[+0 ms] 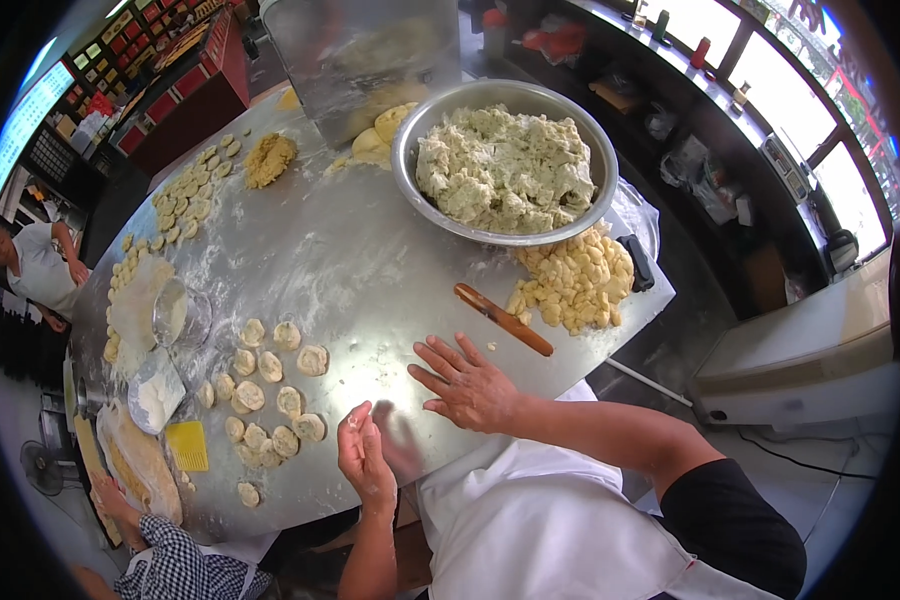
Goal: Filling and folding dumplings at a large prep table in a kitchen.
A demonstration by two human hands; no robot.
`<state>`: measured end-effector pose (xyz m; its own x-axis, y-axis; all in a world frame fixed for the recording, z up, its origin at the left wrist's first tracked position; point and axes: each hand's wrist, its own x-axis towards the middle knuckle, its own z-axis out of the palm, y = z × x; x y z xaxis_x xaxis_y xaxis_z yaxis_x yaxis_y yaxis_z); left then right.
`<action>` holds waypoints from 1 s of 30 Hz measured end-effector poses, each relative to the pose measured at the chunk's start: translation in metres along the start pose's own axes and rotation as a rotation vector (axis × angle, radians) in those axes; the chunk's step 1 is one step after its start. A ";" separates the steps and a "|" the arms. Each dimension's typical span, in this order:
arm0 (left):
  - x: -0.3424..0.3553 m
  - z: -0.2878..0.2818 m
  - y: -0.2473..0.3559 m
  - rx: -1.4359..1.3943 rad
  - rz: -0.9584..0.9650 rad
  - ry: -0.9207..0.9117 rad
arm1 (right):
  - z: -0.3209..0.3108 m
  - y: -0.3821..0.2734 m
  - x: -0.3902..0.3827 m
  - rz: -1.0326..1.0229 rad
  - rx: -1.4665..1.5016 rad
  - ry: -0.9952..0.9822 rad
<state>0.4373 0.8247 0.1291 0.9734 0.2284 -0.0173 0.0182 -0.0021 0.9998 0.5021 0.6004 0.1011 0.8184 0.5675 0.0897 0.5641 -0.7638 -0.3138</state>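
Right hand (470,390): fingers spread, back upward, over the metal table (360,250); contact with the surface cannot be determined.
Left hand (367,455): fingers held together, pointing away from the body, thumb alongside; whether they pinch anything cannot be determined.
Dough rounds (249,395): loose cluster on the table, left of the left hand.
Wooden stick (503,320): brown, lying obliquely just beyond the right hand, beside the dough pieces.
Dough pieces (575,280): yellow heap near the table's right edge.
Basin (417,205): metal, behind the heap; contains pale, green-flecked mixture (505,170).
Scraper (187,446): yellow, left of the dough rounds.
Checked sleeve (180,555): co-worker's, lower left.
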 end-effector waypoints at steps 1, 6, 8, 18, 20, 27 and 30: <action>-0.004 -0.004 -0.005 0.042 -0.016 0.006 | 0.004 0.004 0.008 -0.005 -0.007 0.017; 0.007 0.018 -0.004 0.234 0.057 -0.064 | 0.010 0.011 0.056 -0.052 -0.038 0.101; 0.017 0.035 0.001 0.471 0.229 -0.127 | 0.011 0.018 0.060 -0.103 0.029 0.219; 0.034 0.083 -0.027 1.119 0.581 -0.282 | -0.053 0.052 -0.074 0.499 -0.105 0.570; 0.034 0.088 -0.033 1.074 0.604 -0.283 | -0.041 0.059 -0.080 0.481 -0.122 0.596; 0.015 0.077 -0.028 0.178 0.036 -0.340 | -0.050 0.061 -0.078 0.627 0.609 0.555; 0.022 0.067 -0.020 -0.552 -0.288 -0.271 | -0.079 0.063 -0.066 0.479 1.008 0.862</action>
<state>0.4741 0.7642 0.1081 0.9712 -0.1073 -0.2127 0.2366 0.5363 0.8102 0.4919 0.4902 0.1504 0.9220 -0.3254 0.2099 0.1968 -0.0730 -0.9777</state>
